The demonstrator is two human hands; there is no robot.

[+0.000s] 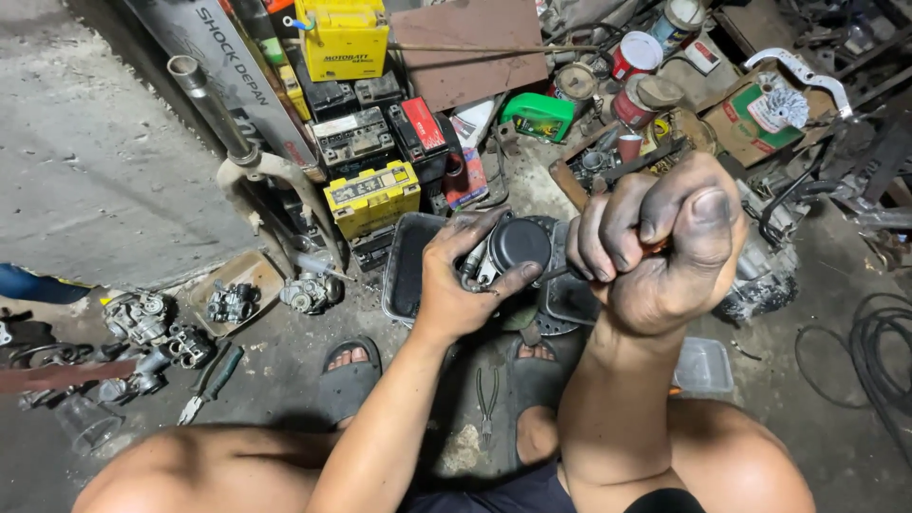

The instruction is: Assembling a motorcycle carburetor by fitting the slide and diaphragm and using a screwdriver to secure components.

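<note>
Ahead of my hands, batteries (372,195), cans (635,55) and a green jug (538,116) wall off the way forward. To my left, carburettors (138,318) and a screwdriver (211,384) litter the floor (85,161), though bare concrete opens beyond them. To my right a cable coil (879,351) blocks the floor edge. Pliers (486,399) lie between my feet.

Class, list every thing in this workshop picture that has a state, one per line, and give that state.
left hand: gripping the black-capped carburetor
black-capped carburetor: held over the metal tray
right hand: fisted around a tool handle
tool handle: mostly hidden in the fist
metal tray: on the floor, open
pliers: lying on the floor, untouched
red-and-white can: upright
yellow battery: stacked on others
</note>
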